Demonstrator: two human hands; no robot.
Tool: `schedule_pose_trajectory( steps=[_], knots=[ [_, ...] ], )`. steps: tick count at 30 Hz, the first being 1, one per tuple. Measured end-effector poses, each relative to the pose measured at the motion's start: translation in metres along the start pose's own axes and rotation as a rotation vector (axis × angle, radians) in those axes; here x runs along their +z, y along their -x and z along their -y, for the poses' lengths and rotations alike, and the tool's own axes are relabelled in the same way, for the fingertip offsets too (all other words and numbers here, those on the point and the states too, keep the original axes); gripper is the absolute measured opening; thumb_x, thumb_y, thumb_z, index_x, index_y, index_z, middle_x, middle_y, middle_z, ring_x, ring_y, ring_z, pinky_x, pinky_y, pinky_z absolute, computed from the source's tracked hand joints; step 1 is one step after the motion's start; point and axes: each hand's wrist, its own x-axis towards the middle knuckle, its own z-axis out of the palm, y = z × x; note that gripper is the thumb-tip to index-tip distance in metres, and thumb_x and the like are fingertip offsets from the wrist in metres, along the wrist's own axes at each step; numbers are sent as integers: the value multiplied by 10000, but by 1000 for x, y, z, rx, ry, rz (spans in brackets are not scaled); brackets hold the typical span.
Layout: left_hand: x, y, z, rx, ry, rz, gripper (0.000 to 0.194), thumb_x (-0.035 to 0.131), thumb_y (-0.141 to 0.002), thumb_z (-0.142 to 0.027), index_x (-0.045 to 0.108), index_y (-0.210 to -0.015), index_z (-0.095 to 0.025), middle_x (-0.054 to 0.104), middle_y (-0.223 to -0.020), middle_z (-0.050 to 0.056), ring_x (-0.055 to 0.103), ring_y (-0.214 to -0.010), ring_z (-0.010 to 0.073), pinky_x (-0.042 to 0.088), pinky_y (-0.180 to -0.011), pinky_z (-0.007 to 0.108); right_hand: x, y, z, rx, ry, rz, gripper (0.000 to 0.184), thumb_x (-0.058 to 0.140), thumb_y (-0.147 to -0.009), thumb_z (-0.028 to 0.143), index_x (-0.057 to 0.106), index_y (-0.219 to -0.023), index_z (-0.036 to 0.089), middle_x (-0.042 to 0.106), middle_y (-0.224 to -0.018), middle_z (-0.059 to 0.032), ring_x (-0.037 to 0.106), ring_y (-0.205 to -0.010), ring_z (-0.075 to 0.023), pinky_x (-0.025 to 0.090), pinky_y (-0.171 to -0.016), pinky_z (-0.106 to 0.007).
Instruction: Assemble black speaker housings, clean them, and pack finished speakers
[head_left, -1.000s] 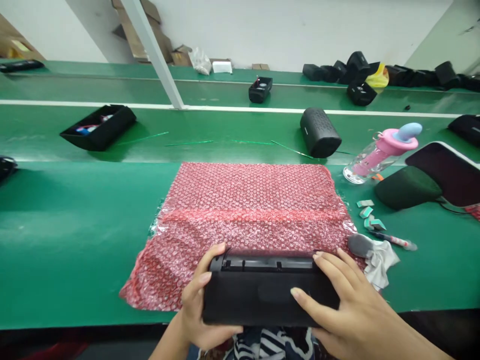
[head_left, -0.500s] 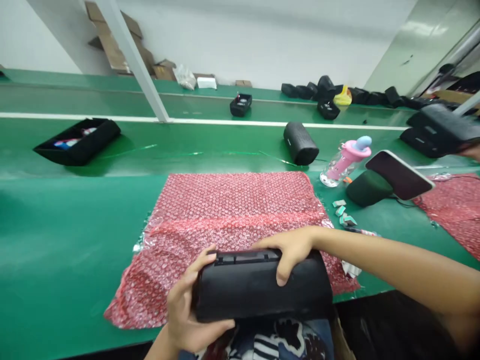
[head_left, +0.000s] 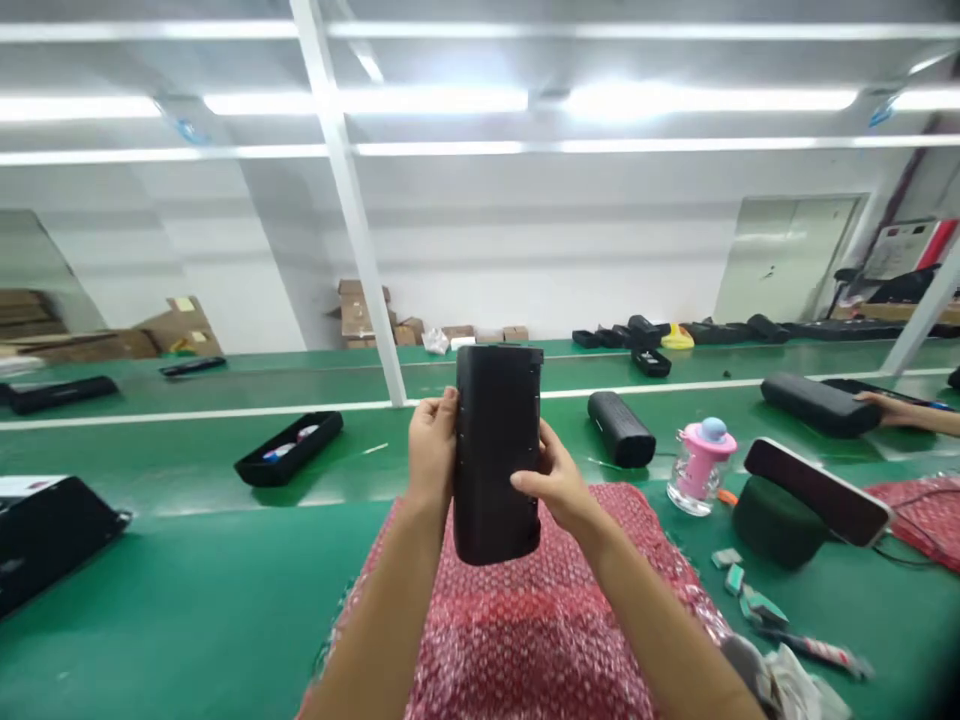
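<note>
Head-worn view looks forward over both hands (head_left: 491,465).

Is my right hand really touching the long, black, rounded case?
Touching. The head view shows your right hand with its thumb laid on the case.

The black case (head_left: 496,455) has been raised from lying level and turned upright.

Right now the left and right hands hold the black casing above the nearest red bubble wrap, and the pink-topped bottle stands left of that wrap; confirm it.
Not quite: the head view shows the pink-topped bottle standing right of the nearest red bubble wrap. The left hand and right hand do hold the black casing above it.
</note>
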Motion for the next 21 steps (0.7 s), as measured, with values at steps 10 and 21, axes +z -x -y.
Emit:
schedule_pose_trajectory(
  steps=[10,21],
  knots=[
    [12,13,53,-146,219,215,706,702,-772,-594,487,-1319,-201,706,-1061,101,700,-912,287,557,-821,431,-34,-17,-37,-24,56,-263,904,816,-500,395,403,-1296,281,661,-1051,-86,654,-1027,-422,517,-929,-630],
    [-4,34,36,-19,81,540,1250,894,-584,-355,71,-1525,-360,492,-1441,121,556,-1264,369,453,-1072,533,-23,0,-11,-55,26,-41,1065,817,-546,274,218,-1426,301,538,-1351,-109,601,-1191,-335,487,-1023,-524]
  ],
)
